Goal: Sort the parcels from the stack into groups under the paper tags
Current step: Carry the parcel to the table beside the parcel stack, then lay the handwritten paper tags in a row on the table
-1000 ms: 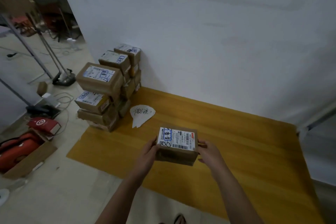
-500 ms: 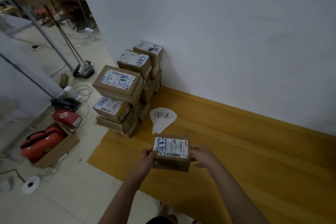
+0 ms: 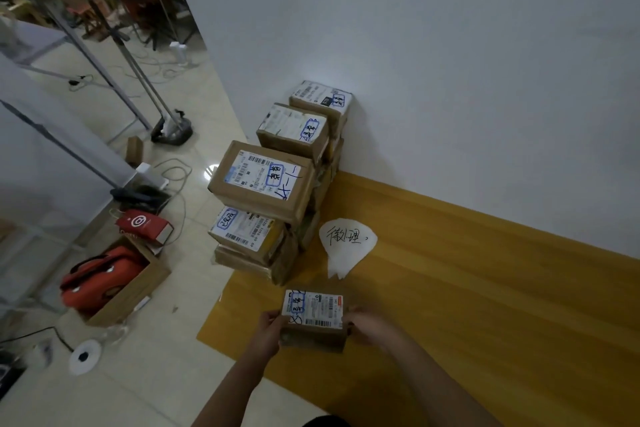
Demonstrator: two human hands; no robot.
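Two hands: left hand (image 3: 268, 328) and right hand (image 3: 369, 324) clasp the parcel (image 3: 313, 319) by its sides.
Parcel: just nearer the person than the paper tag (image 3: 347, 242).
Stack (image 3: 263, 180): left of the tag.
Risk: misreading its label could mean the wrong group.

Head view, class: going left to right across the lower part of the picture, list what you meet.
Open carton holding a red bag → left hand → parcel held between both hands → right hand.

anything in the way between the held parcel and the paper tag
Nothing visible: only yellow mat lies between the parcel and the paper tag; the stack stands to the left of that path.
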